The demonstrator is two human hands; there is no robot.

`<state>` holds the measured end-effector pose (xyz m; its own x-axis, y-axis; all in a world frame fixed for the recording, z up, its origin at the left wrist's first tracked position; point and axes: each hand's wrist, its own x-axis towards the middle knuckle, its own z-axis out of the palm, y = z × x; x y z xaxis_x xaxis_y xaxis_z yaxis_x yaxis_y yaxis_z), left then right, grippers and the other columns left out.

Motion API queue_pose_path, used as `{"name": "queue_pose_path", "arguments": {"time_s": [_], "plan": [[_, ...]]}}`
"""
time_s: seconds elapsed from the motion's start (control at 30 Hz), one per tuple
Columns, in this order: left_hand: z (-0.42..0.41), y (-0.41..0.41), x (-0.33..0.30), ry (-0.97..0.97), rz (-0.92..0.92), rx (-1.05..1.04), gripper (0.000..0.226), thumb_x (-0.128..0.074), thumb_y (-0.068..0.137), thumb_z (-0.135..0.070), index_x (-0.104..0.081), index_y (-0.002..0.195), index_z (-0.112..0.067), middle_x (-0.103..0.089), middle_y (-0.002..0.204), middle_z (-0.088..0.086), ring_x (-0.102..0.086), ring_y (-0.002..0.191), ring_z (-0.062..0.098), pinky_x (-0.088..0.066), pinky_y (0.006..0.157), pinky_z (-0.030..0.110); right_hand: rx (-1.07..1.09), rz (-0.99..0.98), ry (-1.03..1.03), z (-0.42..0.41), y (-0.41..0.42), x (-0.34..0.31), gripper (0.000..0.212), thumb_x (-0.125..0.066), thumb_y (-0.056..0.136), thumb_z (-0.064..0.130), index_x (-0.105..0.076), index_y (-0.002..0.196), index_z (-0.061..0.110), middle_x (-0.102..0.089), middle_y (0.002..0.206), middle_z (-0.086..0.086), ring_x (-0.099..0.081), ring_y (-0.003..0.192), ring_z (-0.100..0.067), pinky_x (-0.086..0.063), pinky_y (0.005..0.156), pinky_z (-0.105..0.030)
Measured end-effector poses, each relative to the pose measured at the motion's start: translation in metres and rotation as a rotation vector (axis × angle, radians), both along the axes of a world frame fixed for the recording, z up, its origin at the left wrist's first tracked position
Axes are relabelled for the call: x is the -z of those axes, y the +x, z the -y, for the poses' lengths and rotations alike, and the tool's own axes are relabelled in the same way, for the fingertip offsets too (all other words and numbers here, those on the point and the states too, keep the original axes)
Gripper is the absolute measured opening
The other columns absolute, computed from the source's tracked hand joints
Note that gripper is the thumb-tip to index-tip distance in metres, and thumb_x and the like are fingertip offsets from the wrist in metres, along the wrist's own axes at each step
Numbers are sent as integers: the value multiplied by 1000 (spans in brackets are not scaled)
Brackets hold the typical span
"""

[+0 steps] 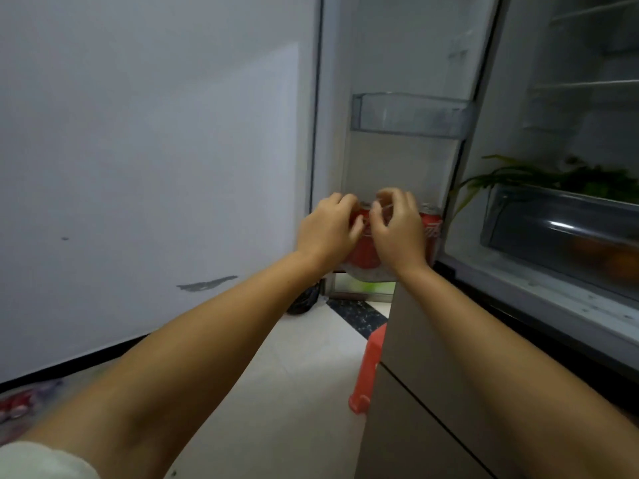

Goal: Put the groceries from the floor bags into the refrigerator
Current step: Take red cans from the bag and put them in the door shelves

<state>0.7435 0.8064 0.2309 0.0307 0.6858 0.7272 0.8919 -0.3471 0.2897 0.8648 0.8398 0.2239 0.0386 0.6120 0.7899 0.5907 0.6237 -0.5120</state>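
Observation:
The refrigerator door [397, 63] stands open ahead of me. In its lowest door shelf [370, 275] stand red cola cans. One red can [363, 252] shows between my two hands, and a second can [431, 227] stands to its right. My left hand [328, 229] curls around the upper left of the first can. The fingers of my right hand [396, 226] are bent over the same can's top, with something thin and clear between them. Whether that hand grips anything is unclear. The can tops are mostly hidden.
An upper door bin [411, 115] is above my hands. At right are a clear crisper drawer [560, 233], leafy greens [539, 174] and wire shelves. A red plastic stool [370, 368], a black bag [304, 300] and a bag of red items [20, 406] are on the floor.

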Motion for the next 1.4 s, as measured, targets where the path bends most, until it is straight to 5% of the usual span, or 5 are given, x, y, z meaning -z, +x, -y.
{"name": "queue_pose_path", "arguments": {"time_s": [0.37, 0.5, 0.83, 1.03, 1.4], "plan": [[146, -246, 89, -237, -8, -326, 24, -46, 96, -29, -59, 108, -14, -62, 104, 3, -57, 94, 20, -48, 70, 32, -118, 661, -338, 96, -205, 91, 29, -44, 96, 31, -54, 117, 13, -54, 121, -9, -57, 104, -30, -40, 75, -32], [231, -354, 137, -388, -12, -432, 23, -46, 96, -28, -58, 108, -14, -61, 105, 2, -57, 95, 20, -41, 67, 28, -247, 751, -480, 153, -307, 144, 25, -45, 94, 31, -58, 101, 11, -60, 110, -10, -58, 96, -30, -40, 72, -32], [387, -553, 234, -688, 225, -715, 12, -52, 87, -26, -60, 88, -16, -65, 98, 8, -61, 87, 28, -51, 74, 38, -506, 1057, -732, 252, -511, 239, 33, -39, 98, 29, -56, 114, 6, -62, 111, -13, -60, 97, -29, -49, 79, -36], [402, -644, 275, -884, 310, -783, 18, -51, 91, -26, -61, 96, -12, -64, 103, 9, -60, 93, 27, -47, 77, 32, -584, 1154, -747, 260, -616, 271, 34, -39, 98, 30, -53, 121, 8, -60, 118, -14, -59, 103, -29, -49, 84, -37], [344, -834, 278, -945, 391, -794, 20, -50, 92, -24, -62, 100, -11, -64, 105, 10, -60, 95, 28, -50, 81, 37, -660, 1195, -855, 202, -829, 282, 41, -35, 100, 33, -50, 127, 6, -58, 126, -16, -57, 111, -31, -46, 94, -38]]}}
